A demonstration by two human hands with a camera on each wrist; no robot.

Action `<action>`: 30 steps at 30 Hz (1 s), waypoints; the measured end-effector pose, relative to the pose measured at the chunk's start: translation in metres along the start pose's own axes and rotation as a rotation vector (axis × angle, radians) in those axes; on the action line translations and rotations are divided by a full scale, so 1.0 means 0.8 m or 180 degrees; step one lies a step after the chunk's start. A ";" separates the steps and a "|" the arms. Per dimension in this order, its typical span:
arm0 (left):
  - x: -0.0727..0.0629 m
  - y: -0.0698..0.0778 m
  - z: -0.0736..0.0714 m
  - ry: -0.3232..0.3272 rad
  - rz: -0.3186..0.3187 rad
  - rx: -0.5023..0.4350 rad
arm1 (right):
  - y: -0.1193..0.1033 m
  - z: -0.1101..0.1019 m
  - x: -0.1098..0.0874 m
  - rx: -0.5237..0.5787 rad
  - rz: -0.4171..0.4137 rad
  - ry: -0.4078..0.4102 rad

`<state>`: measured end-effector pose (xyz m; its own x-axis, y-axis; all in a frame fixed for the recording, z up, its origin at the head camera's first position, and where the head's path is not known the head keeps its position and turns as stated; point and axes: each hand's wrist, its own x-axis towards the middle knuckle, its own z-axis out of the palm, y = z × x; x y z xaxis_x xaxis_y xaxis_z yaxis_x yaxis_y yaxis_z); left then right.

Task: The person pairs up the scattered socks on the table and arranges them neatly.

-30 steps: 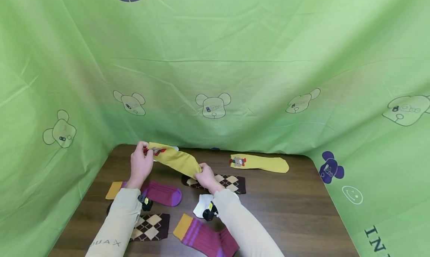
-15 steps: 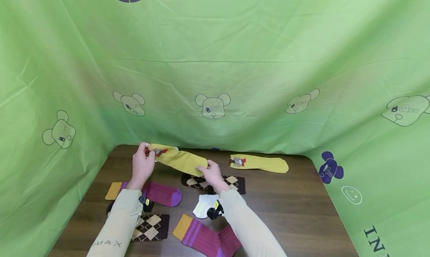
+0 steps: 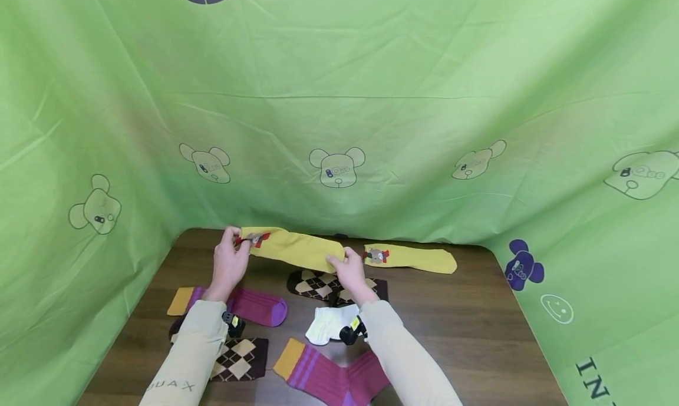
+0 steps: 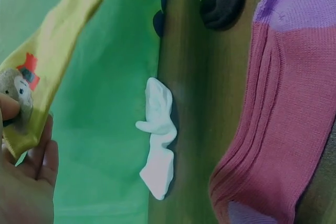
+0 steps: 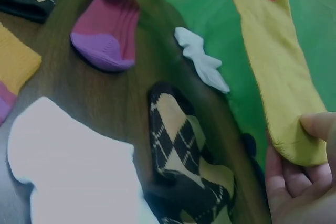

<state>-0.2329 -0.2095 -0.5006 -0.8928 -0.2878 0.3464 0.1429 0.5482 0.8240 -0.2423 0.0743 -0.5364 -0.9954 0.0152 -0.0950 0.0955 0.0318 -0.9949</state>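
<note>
Thumb and fingers of the left hand (image 3: pixel 230 263) pinch a yellow sock (image 3: pixel 294 248) at its cuff; those of the right hand (image 3: pixel 350 271) pinch its toe — the sock spans the two, raised above the wooden table (image 3: pixel 451 323). Both forearms, in pale sleeves (image 3: pixel 185 353), slant inward — the right over a burgundy sock (image 3: pixel 323 373).

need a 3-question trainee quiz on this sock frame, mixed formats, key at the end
1. True or false: the left hand and right hand hold two separate socks.
2. Which part of the raised yellow sock does the right hand pinch? A) cuff B) toe C) heel
3. Fill in: in the head view, the white sock lies between a diamond-patterned sock and a maroon sock with a ____ cuff.

Key: 1. False, both hold one sock. 2. B. 3. Orange-yellow.
</note>
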 end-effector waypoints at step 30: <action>-0.011 -0.003 0.026 -0.0413 0.0287 -0.0003 | -0.022 -0.070 0.003 0.0061 -0.0246 0.0315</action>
<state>-0.2346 -0.1919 -0.5147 -0.9241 -0.1335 0.3581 0.2253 0.5666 0.7926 -0.2456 0.1299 -0.5174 -0.9936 0.1119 -0.0152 0.0173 0.0176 -0.9997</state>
